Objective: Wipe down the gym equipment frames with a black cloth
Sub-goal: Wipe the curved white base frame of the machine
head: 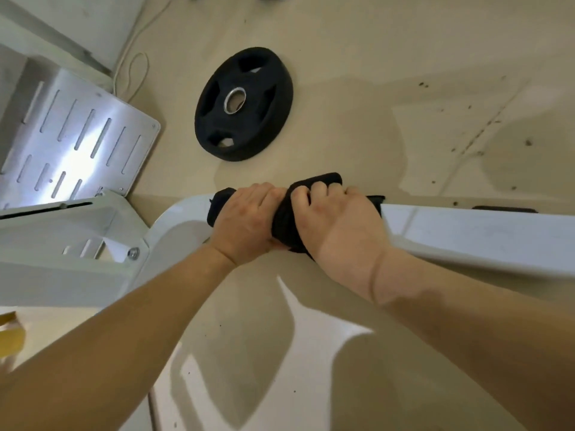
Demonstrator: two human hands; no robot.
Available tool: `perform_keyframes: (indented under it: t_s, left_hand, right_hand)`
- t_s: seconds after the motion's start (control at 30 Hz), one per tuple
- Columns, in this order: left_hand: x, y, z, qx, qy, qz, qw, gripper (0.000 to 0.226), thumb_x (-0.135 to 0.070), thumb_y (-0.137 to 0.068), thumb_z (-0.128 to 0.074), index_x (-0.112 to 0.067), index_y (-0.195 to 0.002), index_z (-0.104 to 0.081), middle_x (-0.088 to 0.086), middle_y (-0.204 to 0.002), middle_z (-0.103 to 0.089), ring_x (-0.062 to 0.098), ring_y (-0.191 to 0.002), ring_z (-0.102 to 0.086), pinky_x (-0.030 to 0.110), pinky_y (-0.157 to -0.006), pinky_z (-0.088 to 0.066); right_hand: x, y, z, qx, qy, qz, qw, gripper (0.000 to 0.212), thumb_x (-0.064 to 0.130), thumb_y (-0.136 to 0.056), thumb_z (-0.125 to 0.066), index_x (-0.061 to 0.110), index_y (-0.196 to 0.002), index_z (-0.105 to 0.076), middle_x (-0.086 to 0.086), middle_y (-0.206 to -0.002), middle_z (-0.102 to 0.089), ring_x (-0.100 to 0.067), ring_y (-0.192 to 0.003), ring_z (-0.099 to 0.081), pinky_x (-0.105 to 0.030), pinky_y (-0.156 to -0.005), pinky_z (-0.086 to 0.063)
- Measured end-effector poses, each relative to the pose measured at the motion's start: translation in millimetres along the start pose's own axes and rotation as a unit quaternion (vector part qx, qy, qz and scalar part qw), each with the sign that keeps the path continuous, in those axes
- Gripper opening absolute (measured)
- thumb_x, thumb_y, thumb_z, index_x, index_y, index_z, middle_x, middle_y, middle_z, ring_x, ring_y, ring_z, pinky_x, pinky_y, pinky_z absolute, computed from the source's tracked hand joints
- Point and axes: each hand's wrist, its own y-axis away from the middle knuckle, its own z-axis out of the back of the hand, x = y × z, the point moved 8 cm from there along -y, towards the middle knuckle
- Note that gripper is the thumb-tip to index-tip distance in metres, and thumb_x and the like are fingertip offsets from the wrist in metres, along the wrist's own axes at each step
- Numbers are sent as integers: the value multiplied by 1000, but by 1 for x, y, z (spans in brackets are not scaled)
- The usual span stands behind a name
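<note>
Head view: two hands, left hand [245, 220] and right hand [339, 222], side by side, both curl tightly around one black cloth [284, 223] wrapped over one white frame bar [466, 227]. Beyond lies one weight plate [244, 104], bare floor [389, 73] around it.

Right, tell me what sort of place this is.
Most likely a gym or weight room: a black weight plate lies on the floor, and the left hand and right hand grip a black cloth on a white machine frame.
</note>
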Motion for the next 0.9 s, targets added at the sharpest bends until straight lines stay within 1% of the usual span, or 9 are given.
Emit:
perform_keyframes:
  t_s: [0.13, 0.23, 0.37, 0.47, 0.57, 0.67, 0.73, 0.8, 0.9]
  left_hand:
    - [41, 12, -3, 34, -15, 30, 999, 66, -65, -66, -60, -13, -105, -52, 7, -86, -60, 22, -74, -55, 35, -72, -47]
    - [69, 20, -6, 69, -20, 58, 996, 64, -55, -62, -74, -11, -103, -52, 8, -84, -60, 23, -70, -54, 36, -69, -49]
    - [100, 29, -8, 139, 17, 132, 981, 60, -45, -60, -86, -21, -106, -56, -4, -92, -57, 10, -82, -48, 31, -80, -47]
    - [90, 25, -6, 153, 29, 131, 979, 61, -42, -58, -87, -23, -105, -52, -5, -94, -57, 10, -84, -50, 30, -80, -47]
    - [48, 8, -2, 131, 44, 81, 987, 61, -39, -58, -87, -20, -105, -52, -5, -92, -54, 12, -81, -49, 33, -76, -46]
    - [-19, -17, 1, 124, 73, 5, 990, 57, -33, -61, -85, -14, -105, -54, 3, -92, -59, 21, -79, -56, 37, -72, -48]
    - [-70, -36, 3, 101, 73, -55, 991, 54, -33, -62, -79, -9, -103, -55, 8, -88, -59, 28, -73, -57, 38, -64, -47]
    - [-127, -55, 6, 57, 55, -92, 993, 57, -35, -62, -77, -6, -106, -56, 10, -86, -58, 29, -71, -56, 36, -61, -43]
    - [-204, -72, 18, 5, 36, -119, 992, 70, -43, -66, -76, -5, -119, -51, 8, -98, -57, 27, -85, -56, 36, -70, -42]
  right_hand:
    - [30, -32, -11, -18, -14, 24, 999, 32, 19, -95, -39, 5, -125, -39, -16, -115, -55, -31, -97, -56, -37, -69, -34]
    - [51, -52, -18, -26, -31, 34, 999, 32, 19, -96, -40, 5, -124, -41, -14, -115, -56, -29, -96, -56, -36, -66, -32]
    - [51, -50, -14, -26, -30, 31, 999, 32, 22, -96, -42, 5, -123, -42, -11, -113, -56, -27, -95, -57, -34, -66, -32]
    - [25, -25, -14, -5, 11, -4, 1000, 33, 34, -90, -57, 9, -110, -52, -7, -98, -59, -24, -83, -60, -33, -63, -29]
    - [-13, 6, -3, 13, 57, -55, 997, 38, 40, -68, -76, 12, -89, -61, -6, -78, -60, -23, -64, -59, -31, -59, -25]
    - [-55, 49, 6, 50, 64, -79, 994, 47, 46, -79, -67, 12, -108, -53, -6, -97, -57, -25, -86, -59, -33, -68, -30]
    - [-82, 79, 26, 63, 93, -103, 988, 55, 53, -76, -69, 12, -108, -51, -5, -97, -57, -25, -88, -60, -33, -71, -38]
    - [-106, 107, 37, 127, 95, -129, 979, 57, 55, -82, -62, 13, -115, -42, -4, -108, -53, -24, -99, -57, -34, -81, -40]
    - [-130, 136, 48, 187, 126, -161, 961, 55, 49, -87, -55, 11, -122, -35, -6, -119, -48, -25, -110, -54, -40, -97, -37]
